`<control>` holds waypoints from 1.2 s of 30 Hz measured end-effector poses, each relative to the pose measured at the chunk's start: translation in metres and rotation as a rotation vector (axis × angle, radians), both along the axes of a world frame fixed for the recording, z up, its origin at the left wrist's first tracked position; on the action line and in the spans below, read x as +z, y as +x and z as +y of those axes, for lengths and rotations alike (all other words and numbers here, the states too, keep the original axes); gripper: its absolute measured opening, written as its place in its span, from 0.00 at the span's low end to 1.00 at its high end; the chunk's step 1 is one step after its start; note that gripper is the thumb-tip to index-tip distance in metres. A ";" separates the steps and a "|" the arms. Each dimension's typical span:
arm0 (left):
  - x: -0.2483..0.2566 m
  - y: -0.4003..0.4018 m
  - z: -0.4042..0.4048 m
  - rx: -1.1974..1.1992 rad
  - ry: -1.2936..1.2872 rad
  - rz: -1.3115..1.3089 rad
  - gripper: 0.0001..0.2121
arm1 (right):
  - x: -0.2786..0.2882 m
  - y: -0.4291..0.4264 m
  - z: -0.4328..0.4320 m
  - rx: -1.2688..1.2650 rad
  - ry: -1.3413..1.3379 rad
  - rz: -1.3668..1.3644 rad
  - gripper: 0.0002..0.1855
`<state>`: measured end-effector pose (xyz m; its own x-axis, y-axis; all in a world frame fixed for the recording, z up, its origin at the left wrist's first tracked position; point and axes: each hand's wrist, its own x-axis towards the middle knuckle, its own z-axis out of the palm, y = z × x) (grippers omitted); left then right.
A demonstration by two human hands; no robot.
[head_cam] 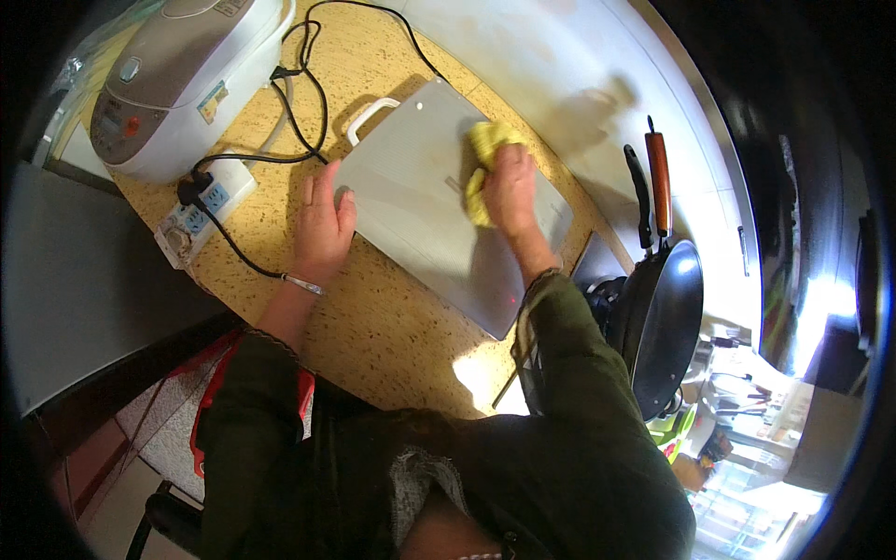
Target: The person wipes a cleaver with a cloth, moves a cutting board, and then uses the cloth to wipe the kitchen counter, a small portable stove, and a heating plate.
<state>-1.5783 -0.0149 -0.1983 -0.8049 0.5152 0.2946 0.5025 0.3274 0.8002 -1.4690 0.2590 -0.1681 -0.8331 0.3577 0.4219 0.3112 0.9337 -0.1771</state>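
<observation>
A grey, flat, rectangular appliance with a white handle (413, 189) lies on the speckled yellow countertop (378, 343). My right hand (513, 189) presses a crumpled yellow cloth (479, 203) onto its top, toward the wall side. Near the appliance's left edge, my left hand (325, 220) has its fingers apart and thumb raised, holding nothing; whether it touches the edge is hard to tell. A small red light shows near the appliance's lower corner.
A white and brown rice cooker (189, 84) stands at upper left, beside a white power strip (210, 199) with a black plug. A black cable (323, 105) loops behind the appliance. Black pans (665, 322) with upward handles stand at right, near the tiled wall (560, 63).
</observation>
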 end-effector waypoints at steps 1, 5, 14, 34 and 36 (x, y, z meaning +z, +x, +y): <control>0.001 -0.001 -0.002 0.012 0.001 0.001 0.22 | -0.001 -0.002 -0.019 0.095 0.004 -0.006 0.20; 0.000 -0.001 -0.004 0.010 0.038 0.012 0.22 | 0.027 0.015 -0.094 0.315 -0.119 -0.116 0.29; 0.003 0.000 -0.003 0.025 0.053 -0.032 0.22 | 0.007 -0.042 0.012 -0.087 -0.010 -0.014 0.17; 0.010 0.003 0.001 0.003 -0.015 -0.033 0.21 | -0.001 -0.145 0.020 -0.165 -0.042 0.045 0.14; 0.011 0.004 -0.001 0.023 -0.056 -0.040 0.21 | -0.001 -0.145 0.013 -0.204 -0.077 0.006 0.15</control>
<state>-1.5744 -0.0160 -0.1871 -0.8273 0.5109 0.2335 0.4623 0.3832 0.7996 -1.6139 0.2721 -0.1692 -0.7373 0.5502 0.3919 0.4912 0.8350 -0.2480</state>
